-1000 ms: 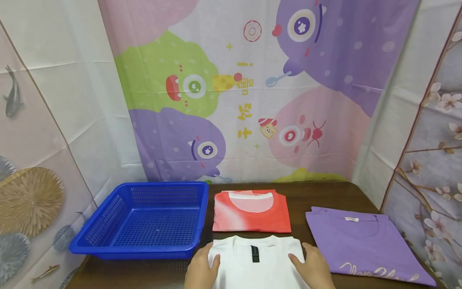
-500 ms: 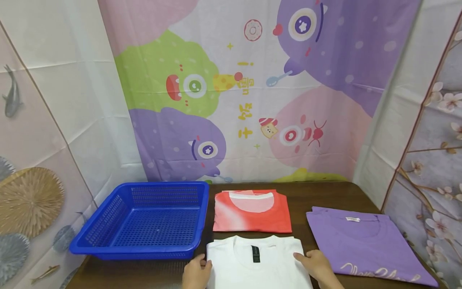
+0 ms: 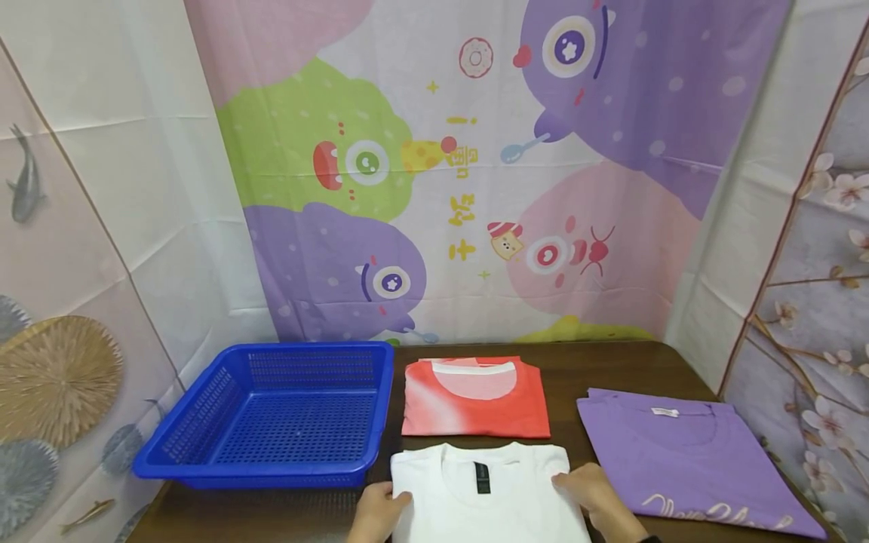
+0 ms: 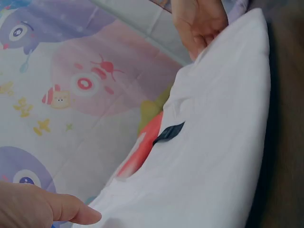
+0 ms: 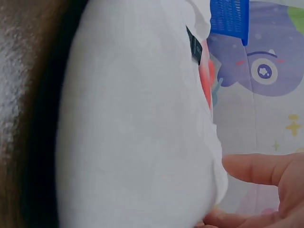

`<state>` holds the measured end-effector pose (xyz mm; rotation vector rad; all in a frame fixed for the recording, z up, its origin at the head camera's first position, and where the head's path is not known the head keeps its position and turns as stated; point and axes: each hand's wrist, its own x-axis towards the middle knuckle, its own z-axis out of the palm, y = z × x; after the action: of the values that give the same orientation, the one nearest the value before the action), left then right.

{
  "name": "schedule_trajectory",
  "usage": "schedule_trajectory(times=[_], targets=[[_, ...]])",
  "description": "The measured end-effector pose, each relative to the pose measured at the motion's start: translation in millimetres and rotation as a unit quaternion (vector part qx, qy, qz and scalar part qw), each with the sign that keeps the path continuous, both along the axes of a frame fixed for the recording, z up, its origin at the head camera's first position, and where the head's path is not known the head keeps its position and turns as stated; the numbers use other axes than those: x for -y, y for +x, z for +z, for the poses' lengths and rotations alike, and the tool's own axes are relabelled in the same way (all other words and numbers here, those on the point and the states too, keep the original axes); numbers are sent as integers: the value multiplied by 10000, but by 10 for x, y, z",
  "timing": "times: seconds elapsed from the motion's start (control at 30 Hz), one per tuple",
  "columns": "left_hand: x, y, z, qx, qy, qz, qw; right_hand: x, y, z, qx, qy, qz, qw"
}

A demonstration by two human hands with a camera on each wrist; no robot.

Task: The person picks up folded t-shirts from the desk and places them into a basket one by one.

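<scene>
Left hand (image 3: 379, 514) and right hand (image 3: 597, 498): each pinches one side edge, fingertips partly hidden, of a folded white cloth T-shirt (image 3: 498, 501), black neck label (image 3: 482, 478); lower centre, bottom cut off by the frame. Directly above: folded red-and-pink T-shirt (image 3: 475, 411). Lower left: blue rectangular plastic basket (image 3: 258, 473). Lower right: folded purple T-shirt (image 3: 692, 460), cream lettering (image 3: 713, 510) incomplete. Beneath: dark brown table (image 3: 577, 369).

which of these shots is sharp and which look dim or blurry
Head view: evenly lit, with the blue basket and white shirt fairly crisp; left wrist view: dimmer and softer, a dark band like shadow along the white shirt's edge; right wrist view: also dim, the pale patch at the left edge too blurred to name.
</scene>
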<state>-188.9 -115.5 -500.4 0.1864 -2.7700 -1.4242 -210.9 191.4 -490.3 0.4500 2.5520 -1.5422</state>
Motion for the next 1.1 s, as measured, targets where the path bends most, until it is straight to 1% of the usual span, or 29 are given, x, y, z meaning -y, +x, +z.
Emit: schedule_trajectory(times=[0.03, 0.13, 0.2, 0.3, 0.37, 0.43, 0.6, 0.67, 0.8, 0.97, 1.03, 1.1], targets=[[1, -2, -7, 40, 101, -70, 9999, -8, -9, -1, 91, -74, 6, 9999], [1, -2, -36, 72, 382, -259, 9989, -58, -22, 13, 530, -86, 213, 9983], [-3, -4, -61, 127, 530, -305, 9981, -92, -22, 18, 791, -101, 345, 9962], [-6, -6, -88, 204, 626, -287, 9974, -121, -10, 24, 983, -256, 450, 9938], [-6, -10, -95, 295, 655, -239, 9971, -127, 2, 23, 962, -329, 424, 9939], [-6, -12, -97, 311, 632, -197, 9973, -129, 23, 27, 914, -439, 396, 9941], [-13, -20, -96, 151, 528, -147, 9984, -99, 41, 32, 664, -649, 175, 9955], [-16, -17, -95, 72, 505, -147, 9986, -75, 38, 30, 564, -629, 45, 9964], [-26, -16, -83, -86, 423, -128, 9990, -44, 41, 24, 367, -461, -37, 9983], [-45, -18, -41, -426, 299, -119, 9986, -26, 50, 28, 50, -239, -35, 9997], [-53, -13, -18, -527, 263, -112, 9982, -20, 55, 40, 23, -241, -30, 9997], [-63, -5, 3, -568, 276, -77, 9980, -15, 60, 61, 103, -268, -13, 9996]])
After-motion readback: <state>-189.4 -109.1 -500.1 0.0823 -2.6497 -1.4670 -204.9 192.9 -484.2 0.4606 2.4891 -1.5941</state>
